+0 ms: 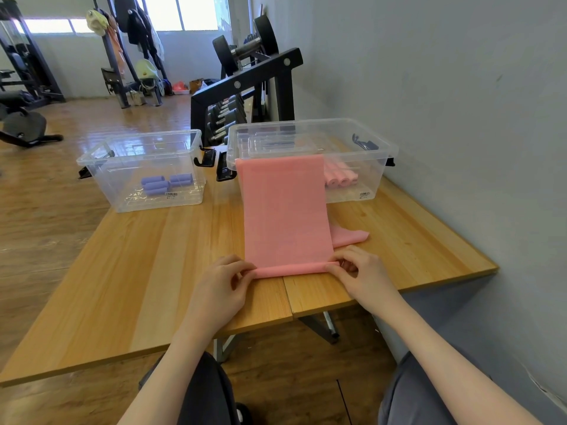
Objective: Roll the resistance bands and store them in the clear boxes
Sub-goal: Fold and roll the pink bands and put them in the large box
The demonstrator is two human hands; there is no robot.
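Pink band: the pink resistance band (283,210) is lying flat along the wooden table (138,256), its far end draping over the near rim of the right clear box (362,154); its near end is forming a thin roll at the table's front edge, and a loose part is showing on the table just right of the strip.
Left hand: the left hand (222,286) is pinching the roll's left end, fingers curling inward onto the pink material, the forearm reaching up from the lower left.
Right hand: the right hand (357,276) is pinching the roll's right end, thumb and fingertips closing together on it, knuckles bending, the forearm coming in from the lower right.
Right box contents: rolled pink bands (340,178) are lying inside, behind the draped strip.
Left box: the left clear box (122,185) is standing well apart to the left, holding rolled purple bands (165,182).
Surroundings: a dumbbell rack (245,84) is standing behind the boxes beside the grey wall (445,87).
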